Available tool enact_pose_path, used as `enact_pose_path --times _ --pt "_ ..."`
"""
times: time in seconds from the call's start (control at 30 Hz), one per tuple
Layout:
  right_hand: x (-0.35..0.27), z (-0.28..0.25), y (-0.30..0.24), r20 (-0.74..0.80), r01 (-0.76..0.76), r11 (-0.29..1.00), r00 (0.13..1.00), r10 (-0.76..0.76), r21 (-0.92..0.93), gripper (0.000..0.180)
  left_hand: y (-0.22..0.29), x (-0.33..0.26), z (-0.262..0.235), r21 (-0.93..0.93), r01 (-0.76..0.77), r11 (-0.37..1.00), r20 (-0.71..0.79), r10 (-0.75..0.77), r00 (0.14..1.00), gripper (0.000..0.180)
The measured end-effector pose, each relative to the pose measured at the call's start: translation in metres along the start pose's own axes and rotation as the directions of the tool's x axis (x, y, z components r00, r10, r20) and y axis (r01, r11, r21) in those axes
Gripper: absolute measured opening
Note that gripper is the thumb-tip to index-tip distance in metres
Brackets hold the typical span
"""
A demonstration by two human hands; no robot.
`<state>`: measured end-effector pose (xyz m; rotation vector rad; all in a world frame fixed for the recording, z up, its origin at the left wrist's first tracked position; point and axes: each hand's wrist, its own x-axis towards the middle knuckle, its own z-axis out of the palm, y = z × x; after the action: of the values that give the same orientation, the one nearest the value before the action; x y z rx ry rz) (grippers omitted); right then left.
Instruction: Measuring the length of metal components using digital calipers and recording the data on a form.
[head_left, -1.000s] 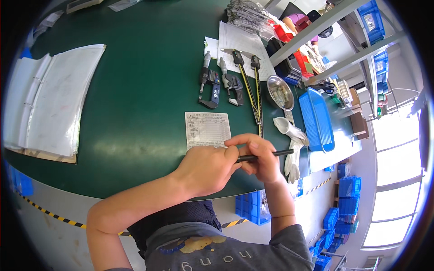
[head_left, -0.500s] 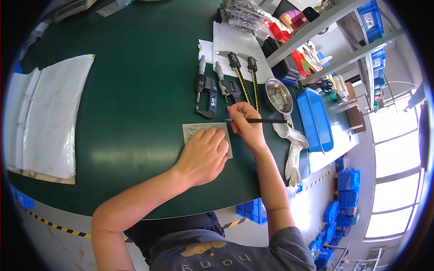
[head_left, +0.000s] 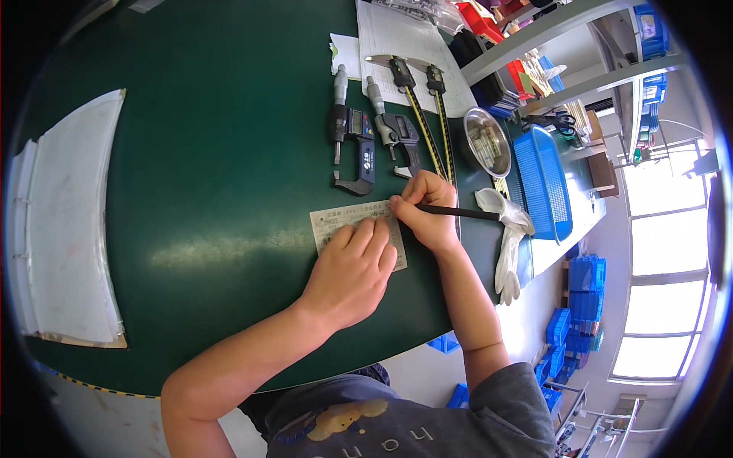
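A small printed paper slip [head_left: 341, 215] lies on the green table in front of me. My left hand [head_left: 347, 267] rests across its lower part with the fingers stretched out and covers some of the print. In my right hand [head_left: 429, 221] is a slim black pen [head_left: 462, 212], pinched between thumb and fingers. That hand sits at the slip's upper right corner; the pen's tip is hidden by the fingers. Just beyond the slip lie two digital micrometers [head_left: 357, 153] [head_left: 397, 130], the right one partly behind my right hand. Two digital calipers [head_left: 402, 72] [head_left: 436, 80] lie farther right.
An open binder of plastic-sleeved sheets [head_left: 69, 221] lies at left. To the right are a metal bowl [head_left: 487, 143] holding small pieces, white gloves [head_left: 509, 252] and a blue basket [head_left: 546, 183]. Printed sheets [head_left: 382, 34] lie under the calipers. A shelf post [head_left: 527, 42] rises behind.
My right hand has come against the slip's upper right corner with the pen. My left hand stays on the slip. The whole view has shifted slightly, bringing the binder farther left.
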<state>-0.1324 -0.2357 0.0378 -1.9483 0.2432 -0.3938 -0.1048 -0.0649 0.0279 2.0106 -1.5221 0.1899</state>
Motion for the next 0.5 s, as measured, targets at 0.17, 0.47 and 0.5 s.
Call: enact_pose_path --times 0.17,0.47,0.5 --pt "-0.0002 0.0016 -0.0025 0.002 0.0 0.999 1.0 0.0 -0.049 0.029 -0.0005 -0.0011 0.0007 0.005 0.002 1.0 -0.003 -0.002 1.0 0.024" --pt "-0.0019 0.0013 -0.0008 0.007 0.01 0.997 1.0 -0.009 -0.078 0.029 0.0 -0.002 0.0005 0.004 0.012 1.0 0.01 -0.012 1.0 0.024" --pt "-0.0021 0.0011 -0.0006 0.005 0.022 0.995 1.0 -0.021 -0.096 0.029 0.0001 -0.0019 0.0007 0.004 0.014 1.0 0.007 -0.014 1.0 0.024"
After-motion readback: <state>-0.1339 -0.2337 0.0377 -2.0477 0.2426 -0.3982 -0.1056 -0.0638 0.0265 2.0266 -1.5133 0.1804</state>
